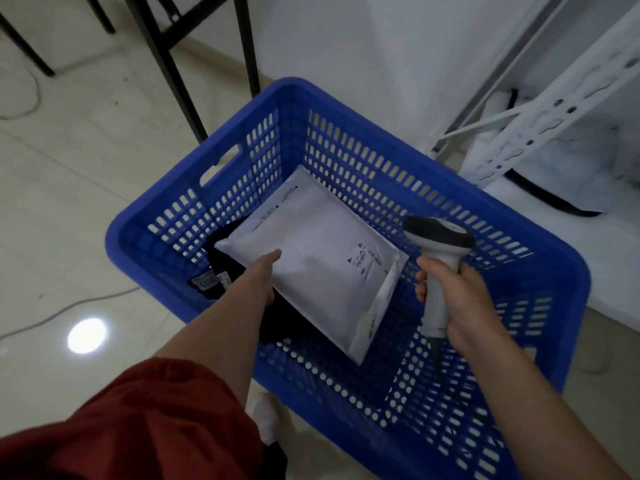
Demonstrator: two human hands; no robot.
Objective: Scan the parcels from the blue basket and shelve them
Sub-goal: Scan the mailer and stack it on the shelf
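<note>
A blue basket [346, 98] stands on the floor below me. Inside it lies a white parcel [318, 251] with a small printed label, tilted over a black parcel [221, 268] that shows at its left. My left hand [261, 275] reaches into the basket and grips the white parcel's near left edge, thumb on top and fingers hidden underneath. My right hand [457, 299] holds a grey-and-white barcode scanner [438, 258] by its handle over the basket's right side, its head pointing away from me.
A white metal shelf [540, 133] stands at the right, against a white wall, with white bags on its lower level. Black table legs [173, 64] rise at the upper left. A thin cable [52, 315] runs across the tiled floor at the left.
</note>
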